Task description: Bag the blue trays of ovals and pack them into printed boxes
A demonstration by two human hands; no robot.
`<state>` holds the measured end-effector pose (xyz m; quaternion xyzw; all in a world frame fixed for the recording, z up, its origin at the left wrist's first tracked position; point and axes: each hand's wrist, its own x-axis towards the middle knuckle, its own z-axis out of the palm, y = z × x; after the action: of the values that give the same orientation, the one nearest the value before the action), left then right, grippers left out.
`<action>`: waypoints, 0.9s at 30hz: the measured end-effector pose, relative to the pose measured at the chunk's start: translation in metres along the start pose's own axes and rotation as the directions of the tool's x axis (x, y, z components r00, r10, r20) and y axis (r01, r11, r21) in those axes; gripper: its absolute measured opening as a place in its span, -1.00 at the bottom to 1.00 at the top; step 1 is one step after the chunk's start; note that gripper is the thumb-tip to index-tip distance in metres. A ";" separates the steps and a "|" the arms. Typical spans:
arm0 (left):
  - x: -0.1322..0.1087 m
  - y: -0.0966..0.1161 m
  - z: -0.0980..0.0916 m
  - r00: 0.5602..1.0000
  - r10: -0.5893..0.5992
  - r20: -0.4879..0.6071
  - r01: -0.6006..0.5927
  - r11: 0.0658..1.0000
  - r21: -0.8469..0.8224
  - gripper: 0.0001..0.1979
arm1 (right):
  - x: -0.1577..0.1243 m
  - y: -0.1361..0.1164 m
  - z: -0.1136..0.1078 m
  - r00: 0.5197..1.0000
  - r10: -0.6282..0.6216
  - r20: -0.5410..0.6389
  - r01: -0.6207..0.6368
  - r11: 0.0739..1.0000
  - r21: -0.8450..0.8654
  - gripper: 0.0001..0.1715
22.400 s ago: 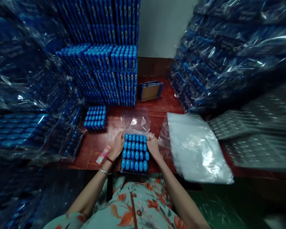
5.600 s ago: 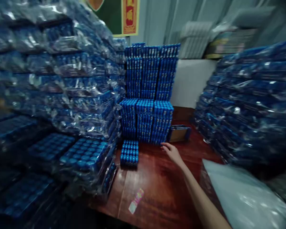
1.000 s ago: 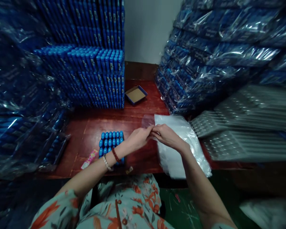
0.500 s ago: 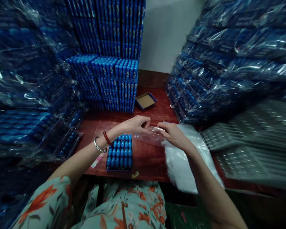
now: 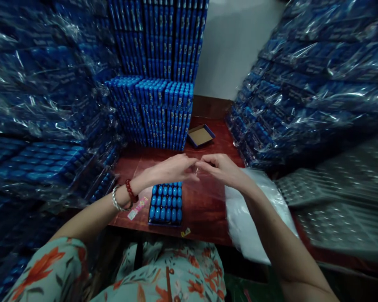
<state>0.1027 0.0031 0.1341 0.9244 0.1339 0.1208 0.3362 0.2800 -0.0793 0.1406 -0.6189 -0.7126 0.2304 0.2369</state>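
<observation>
My left hand (image 5: 178, 167) and my right hand (image 5: 223, 170) meet fingertip to fingertip above the table, with a clear plastic bag (image 5: 198, 169) between them. The right thumb and index finger pinch the film. On the left, the long fingers stretch toward the right hand, and the film lies along them; their exact hold is partly hidden. Below my left hand, a shallow box packed with rows of rounded blue pieces (image 5: 166, 203) rests near the table's front edge. Its far end is covered by the hand and the film.
Stacked blue packs (image 5: 164, 113) stand at the back, beside a shallow open cardboard tray (image 5: 201, 136). Film-wrapped stacks rise at left (image 5: 50, 84) and right (image 5: 318, 84). Clear bags (image 5: 247, 218) and grey moulded trays (image 5: 330, 214) lie at right. A pink-and-white strip (image 5: 137, 208) lies left.
My fingertips have come together, the right hand moving in toward the left. My left hand has straightened its fingers along the film. The whole view has shifted slightly.
</observation>
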 end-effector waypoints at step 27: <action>-0.018 -0.026 0.006 0.988 -0.141 -0.058 0.149 0.976 0.156 -0.77 | 0.008 0.001 0.019 0.978 0.207 -0.004 -0.165 0.765 -0.623 -0.75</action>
<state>0.0830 0.0126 0.1102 0.9331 0.2180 0.1062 0.2655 0.2684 -0.0722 0.1257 -0.7218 -0.6911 0.0258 -0.0267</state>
